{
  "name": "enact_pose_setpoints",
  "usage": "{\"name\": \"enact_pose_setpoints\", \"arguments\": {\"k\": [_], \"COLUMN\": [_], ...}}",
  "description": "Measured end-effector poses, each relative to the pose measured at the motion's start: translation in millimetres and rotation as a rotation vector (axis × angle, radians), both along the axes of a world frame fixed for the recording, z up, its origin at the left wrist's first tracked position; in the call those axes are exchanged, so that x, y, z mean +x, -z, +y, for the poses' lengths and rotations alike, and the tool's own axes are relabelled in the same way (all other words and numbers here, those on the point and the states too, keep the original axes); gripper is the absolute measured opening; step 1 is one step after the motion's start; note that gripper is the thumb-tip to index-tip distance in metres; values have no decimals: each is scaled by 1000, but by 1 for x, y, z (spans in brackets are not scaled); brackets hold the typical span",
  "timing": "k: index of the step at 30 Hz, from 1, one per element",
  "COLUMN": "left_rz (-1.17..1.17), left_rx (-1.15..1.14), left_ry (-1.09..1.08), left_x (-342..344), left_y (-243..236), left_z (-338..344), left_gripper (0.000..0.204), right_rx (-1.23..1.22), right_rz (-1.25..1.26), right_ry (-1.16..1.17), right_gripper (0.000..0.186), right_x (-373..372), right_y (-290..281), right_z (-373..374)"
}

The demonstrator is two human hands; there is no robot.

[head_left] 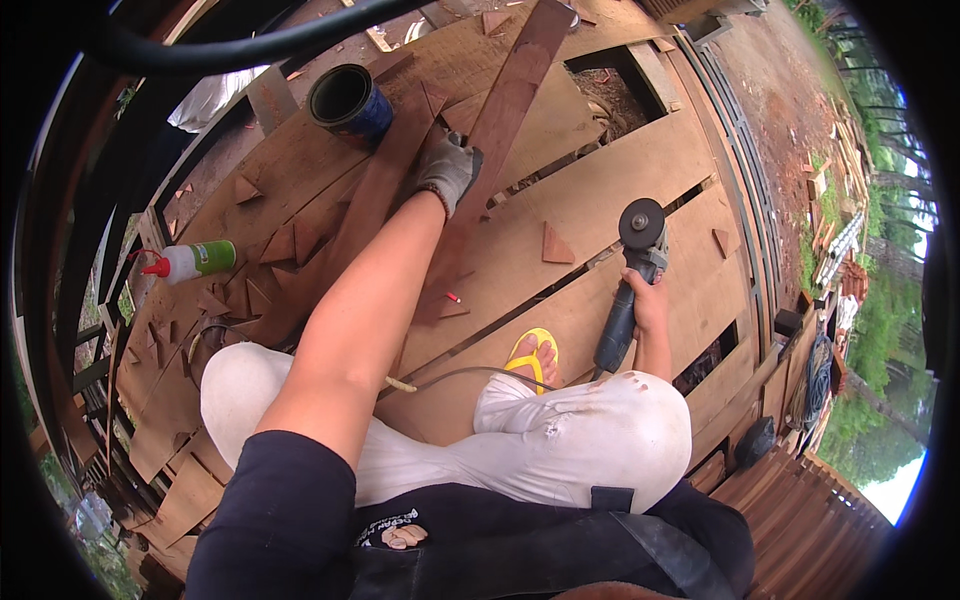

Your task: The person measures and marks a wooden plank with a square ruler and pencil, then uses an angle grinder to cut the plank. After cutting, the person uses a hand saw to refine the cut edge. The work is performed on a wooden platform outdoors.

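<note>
My left hand (447, 172), in a grey work glove, reaches forward with its fingers curled at the edge of a long reddish-brown wooden board (520, 85). That board slants away to the far side; a second reddish-brown board (385, 180) lies beneath my wrist. Bare-skinned, my right hand (648, 300) is closed around an angle grinder (618, 320). The grinder's dark disc (641, 222) points away from me, apart from the boards. A cord runs from its rear end toward the left, past my foot in a yellow flip-flop (535, 360).
A dark blue can (350, 105) stands beyond my left arm. At the left lies a white and green glue bottle (200, 260) with a red cap. Triangular wood offcuts (558, 243) are scattered about. The plywood floor (500, 290) has gaps and an open hole (615, 95).
</note>
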State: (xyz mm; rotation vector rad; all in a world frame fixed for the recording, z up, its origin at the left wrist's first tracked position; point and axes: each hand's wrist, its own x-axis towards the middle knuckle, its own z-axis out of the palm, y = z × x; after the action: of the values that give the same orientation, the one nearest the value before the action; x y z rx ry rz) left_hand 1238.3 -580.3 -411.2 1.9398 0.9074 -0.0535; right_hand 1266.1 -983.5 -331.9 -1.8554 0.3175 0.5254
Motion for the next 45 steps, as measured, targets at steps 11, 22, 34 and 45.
{"name": "enact_pose_setpoints", "arguments": {"k": [11,22,34,45], "left_rz": [364,429,278,331], "left_rx": [297,530,370,327], "left_ry": [521,756,887,901], "left_x": [-86,-102,-57,-52], "left_y": [-72,-47,-32,-33], "left_z": [-23,-58,-85,-88], "left_gripper": [105,91,95,80], "right_rx": [-96,-216,-174,-184], "right_rz": [9,113,200,262], "right_ry": [-102,-111,-55,-24], "right_gripper": [25,26,28,25], "right_x": [-6,-20,-34,-48], "right_y": [-7,10,13,23], "right_z": [12,-1,4,13]}}
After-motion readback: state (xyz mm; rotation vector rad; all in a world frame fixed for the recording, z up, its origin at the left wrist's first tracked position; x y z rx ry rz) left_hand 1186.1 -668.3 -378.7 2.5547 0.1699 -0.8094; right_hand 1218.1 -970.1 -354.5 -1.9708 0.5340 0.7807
